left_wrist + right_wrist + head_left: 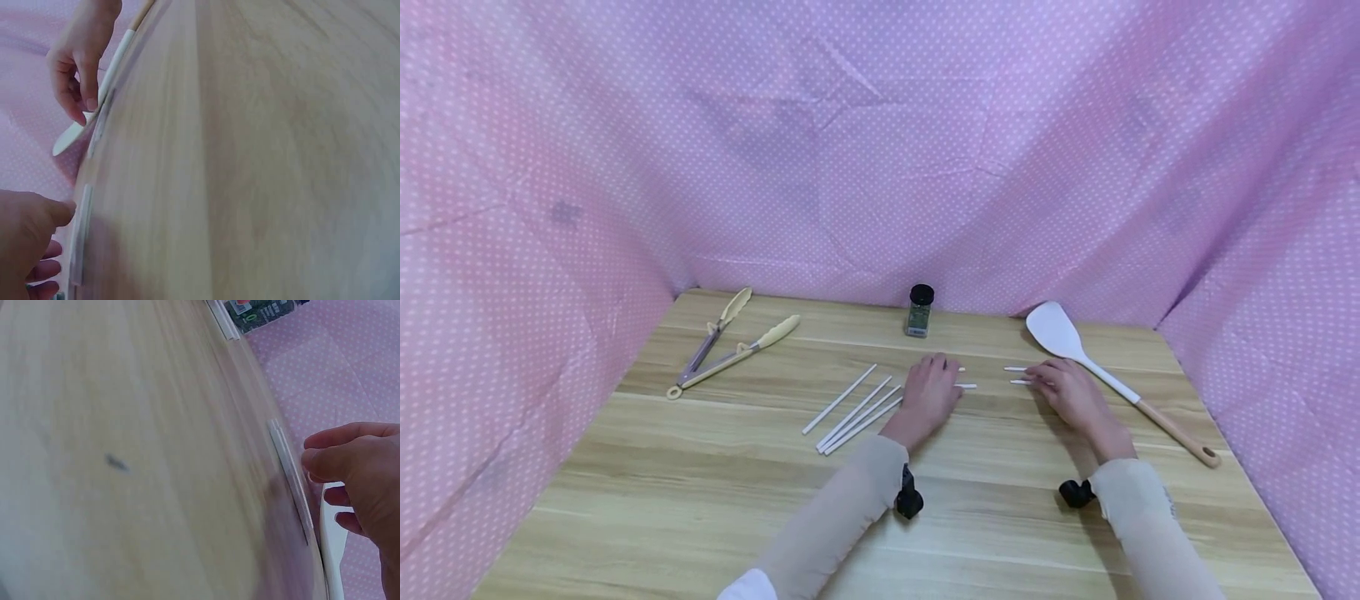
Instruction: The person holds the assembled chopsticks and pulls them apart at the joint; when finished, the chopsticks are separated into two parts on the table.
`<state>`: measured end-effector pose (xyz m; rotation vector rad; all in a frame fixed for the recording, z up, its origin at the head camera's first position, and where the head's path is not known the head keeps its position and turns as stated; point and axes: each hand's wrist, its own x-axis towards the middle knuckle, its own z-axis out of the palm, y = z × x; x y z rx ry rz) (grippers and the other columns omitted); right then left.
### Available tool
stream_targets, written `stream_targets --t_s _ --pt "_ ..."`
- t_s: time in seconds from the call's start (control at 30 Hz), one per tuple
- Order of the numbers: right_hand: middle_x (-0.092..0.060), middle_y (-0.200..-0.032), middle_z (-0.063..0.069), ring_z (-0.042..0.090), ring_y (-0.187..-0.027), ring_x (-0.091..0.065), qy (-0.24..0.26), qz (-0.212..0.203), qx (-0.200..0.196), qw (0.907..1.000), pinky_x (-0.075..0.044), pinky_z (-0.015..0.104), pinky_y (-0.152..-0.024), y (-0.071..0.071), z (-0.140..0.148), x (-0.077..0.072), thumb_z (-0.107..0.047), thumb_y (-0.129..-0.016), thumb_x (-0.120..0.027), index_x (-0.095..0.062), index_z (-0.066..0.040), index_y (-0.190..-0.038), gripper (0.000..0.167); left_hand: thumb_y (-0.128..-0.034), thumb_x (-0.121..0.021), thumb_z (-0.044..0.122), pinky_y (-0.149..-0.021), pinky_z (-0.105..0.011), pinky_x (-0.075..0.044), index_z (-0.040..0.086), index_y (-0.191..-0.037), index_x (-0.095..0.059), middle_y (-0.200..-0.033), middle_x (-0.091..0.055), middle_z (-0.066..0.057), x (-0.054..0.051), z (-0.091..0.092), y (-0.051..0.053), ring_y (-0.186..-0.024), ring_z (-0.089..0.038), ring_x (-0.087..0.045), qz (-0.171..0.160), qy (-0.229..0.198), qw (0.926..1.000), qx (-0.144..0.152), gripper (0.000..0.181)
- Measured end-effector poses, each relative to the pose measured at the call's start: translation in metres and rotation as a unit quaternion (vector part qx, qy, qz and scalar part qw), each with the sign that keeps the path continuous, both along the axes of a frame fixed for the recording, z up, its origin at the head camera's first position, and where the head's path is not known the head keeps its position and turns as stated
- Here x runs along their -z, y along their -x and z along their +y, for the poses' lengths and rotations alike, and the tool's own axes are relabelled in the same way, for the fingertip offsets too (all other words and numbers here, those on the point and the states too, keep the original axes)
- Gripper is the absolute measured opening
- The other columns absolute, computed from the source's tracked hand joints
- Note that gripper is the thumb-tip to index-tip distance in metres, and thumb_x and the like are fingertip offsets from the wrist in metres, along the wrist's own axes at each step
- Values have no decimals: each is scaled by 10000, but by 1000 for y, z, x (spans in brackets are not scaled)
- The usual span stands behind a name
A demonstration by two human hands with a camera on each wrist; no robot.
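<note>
Two thin white sticks [967,386] lie by my left hand [931,392], their right ends showing past its fingers. In the left wrist view the thumb [61,211] is extended beside the sticks [80,240], with the fingers loosely bent and pinching nothing visible. My right hand [1067,393] hovers over two more white sticks [1017,368], whose left ends stick out. In the right wrist view its fingers [337,434] hang loosely bent, apart from the sticks [290,475]. A gap of bare wood separates the two pairs.
Several white sticks [840,398] fan out left of my left hand. Cream-tipped tongs [718,375] lie spread at the back left. A black-capped spice jar [919,312] stands at the back. A white spatula [1055,330] with a wooden handle lies behind and right of my right hand.
</note>
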<state>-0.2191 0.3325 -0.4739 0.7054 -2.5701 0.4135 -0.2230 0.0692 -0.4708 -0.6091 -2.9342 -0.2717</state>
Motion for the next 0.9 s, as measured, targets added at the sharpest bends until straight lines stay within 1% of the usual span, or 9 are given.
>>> stream_targets --t_s 0.1,0.2,0.27,0.37,0.43,0.53,0.67,0.77,0.9 --pt "-676 -938 95 314 -899 -606 34 -5 4 10000 -453 453 -823 -1 -4 -3 -45 -800 -726 -712 -60 -976 178 -926 -587 398 -927 -343 -453 175 -1226 -574 -1152 -579 -4 -3 -10 0 -1069 -189 -539 -72 -380 9993 1 375" --pt "-672 -932 92 293 -873 -597 95 113 -73 9999 -451 428 -791 -3 -10 -7 -41 -800 -727 -710 -58 -994 195 -918 -612 350 -898 -313 -457 154 -1218 -573 -1133 -573 2 -5 -21 -1 -1044 -173 -536 -172 -1157 9931 46 361" --pt "-670 -934 90 281 -868 -589 198 186 -155 9995 -443 409 -777 -3 -15 -11 -31 -792 -733 -709 -55 -1000 211 -902 -643 300 -876 -294 -466 134 -1202 -582 -1108 -577 1 -8 -28 -3 -1019 -165 -539 -228 -1863 9822 82 348" --pt "-666 -942 90 271 -876 -581 357 276 -316 9985 -432 388 -777 -3 -25 -18 -17 -777 -743 -710 -54 -1004 233 -884 -676 246 -863 -273 -476 114 -1178 -591 -1074 -577 1 -12 -37 -8 -993 -148 -537 -321 -2780 9600 89 333" --pt "-663 -945 95 271 -877 -583 484 303 -489 9972 -434 382 -782 -3 -34 -22 0 -763 -748 -711 -46 -1006 251 -881 -682 232 -868 -270 -477 106 -1161 -598 -1068 -578 -2 -15 -44 -11 -988 -140 -538 -293 -3099 9503 65 319" --pt "-658 -933 102 266 -866 -595 621 360 -743 9947 -449 379 -780 -2 -47 -27 19 -747 -755 -711 -39 -1005 268 -878 -687 213 -879 -281 -477 99 -1135 -607 -1069 -588 -21 -20 -54 -18 -993 -140 -544 -258 -3333 9425 5 292" --pt "-655 -930 110 259 -872 -603 800 326 -950 9917 -459 373 -779 -1 -65 -30 18 -743 -761 -714 -34 -1004 270 -870 -696 189 -866 -300 -483 77 -1119 -611 -1058 -600 -51 -25 -69 -26 -983 -161 -559 -123 -3429 9393 -63 286" --pt "-656 -944 111 269 -902 -594 879 192 -1011 9908 -459 389 -805 -1 -78 -31 3 -756 -757 -713 -38 -1015 266 -870 -699 197 -856 -314 -488 56 -1128 -607 -1058 -600 -58 -27 -80 -31 -977 -175 -566 -49 -3391 9407 -103 308" --pt "-653 -983 113 282 -951 -582 921 -78 -1095 9897 -461 419 -849 -1 -94 -30 -31 -787 -744 -709 -50 -1042 258 -869 -700 202 -861 -339 -485 50 -1141 -595 -1068 -598 -71 -26 -96 -42 -986 -196 -569 -206 -3366 9410 -274 328"
